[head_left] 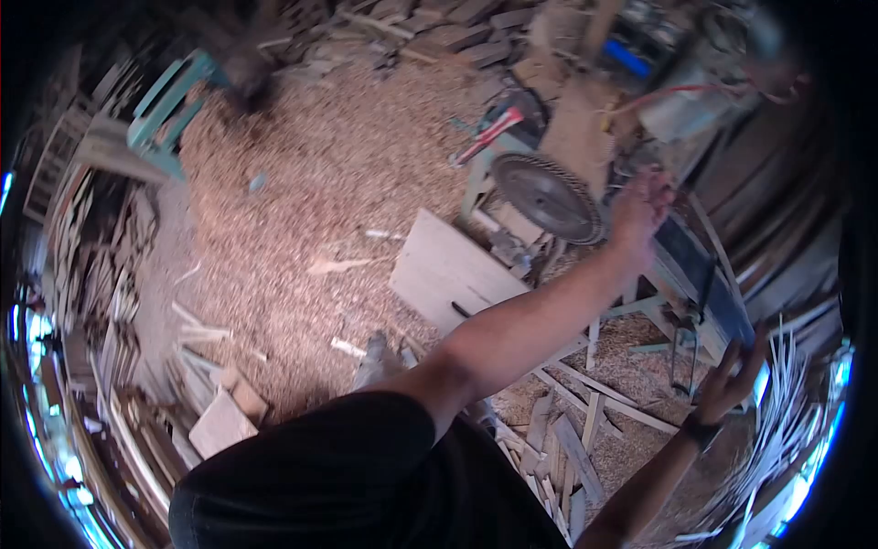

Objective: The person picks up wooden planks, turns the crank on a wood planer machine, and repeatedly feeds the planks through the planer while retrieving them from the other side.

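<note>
My left arm reaches across the view, and my left hand (642, 209) is beside the right edge of a round toothed saw blade (546, 197), over the near end of a long dark machine part (686, 261). Its fingers look bent, but blur hides whether they hold anything. Lower right, my right hand (733, 380), with a dark band at the wrist, has its fingers apart near the far end of that dark part. Nothing shows in it. A pale board (453, 274) leans below the blade.
Wood shavings (302, 192) cover the floor. A green frame (169, 114) stands upper left, and a red tool (494, 133) lies behind the blade. Wood strips (576, 448) are scattered at the lower right. Thin pale strips (786, 430) bundle at the right edge.
</note>
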